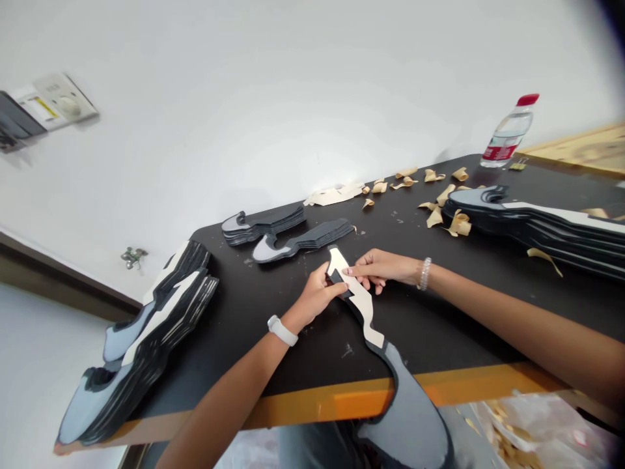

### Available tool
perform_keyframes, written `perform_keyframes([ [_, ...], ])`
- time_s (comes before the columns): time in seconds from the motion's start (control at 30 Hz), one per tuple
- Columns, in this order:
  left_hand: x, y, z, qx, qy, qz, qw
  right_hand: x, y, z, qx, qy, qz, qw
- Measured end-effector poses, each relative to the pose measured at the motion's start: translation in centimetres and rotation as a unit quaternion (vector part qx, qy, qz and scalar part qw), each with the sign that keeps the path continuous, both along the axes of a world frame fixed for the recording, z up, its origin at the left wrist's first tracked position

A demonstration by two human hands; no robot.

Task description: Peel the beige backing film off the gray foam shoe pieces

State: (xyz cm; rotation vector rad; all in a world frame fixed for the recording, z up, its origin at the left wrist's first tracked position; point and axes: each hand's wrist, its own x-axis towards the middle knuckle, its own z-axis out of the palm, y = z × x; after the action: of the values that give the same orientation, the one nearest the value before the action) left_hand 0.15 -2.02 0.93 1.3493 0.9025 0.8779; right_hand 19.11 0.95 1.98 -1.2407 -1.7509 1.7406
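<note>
Grey-and-black cutout (415, 404) overhangs the table's (293, 365) near edge, its white-faced narrow end pinched by both the left hand (315, 296) and right hand (379, 267), apparently for steadiness; similar stacks (312, 238) toward the far edge seemingly leave working room.

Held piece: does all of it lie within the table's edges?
No, the held piece reaches past the front edge of the table, its wide grey end beyond it.

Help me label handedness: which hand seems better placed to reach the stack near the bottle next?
Probably the right hand: it's nearer that stack, while the left hand is farther away. Both touch the gray-and-white piece.
</note>
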Motion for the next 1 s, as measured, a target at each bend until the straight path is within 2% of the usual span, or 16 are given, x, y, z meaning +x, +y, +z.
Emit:
perform_keyframes([
  [0.17,0.0,0.1,-0.4,0.011,-0.01,0.028,0.999,0.1,0.0,0.2,0.003,0.011,0.041,0.999],
  [0.5,0.0,0.4,-1.1,-0.016,-0.069,0.044,0.997,0.4,0.2,0.0,-0.007,-0.001,0.076,0.997],
  [0.7,-0.3,0.5,-0.8,-0.028,-0.046,0.016,0.998,0.7,0.3,0.2,-0.007,0.019,0.109,0.994],
  [0.9,-0.5,0.3,-0.1,-0.055,-0.068,-0.009,0.996,1.0,0.3,0.2,-0.022,0.048,0.115,0.992],
  [1.0,-0.6,0.2,0.1,-0.08,-0.061,-0.047,0.994,1.0,0.4,0.1,-0.026,0.057,0.119,0.991],
])
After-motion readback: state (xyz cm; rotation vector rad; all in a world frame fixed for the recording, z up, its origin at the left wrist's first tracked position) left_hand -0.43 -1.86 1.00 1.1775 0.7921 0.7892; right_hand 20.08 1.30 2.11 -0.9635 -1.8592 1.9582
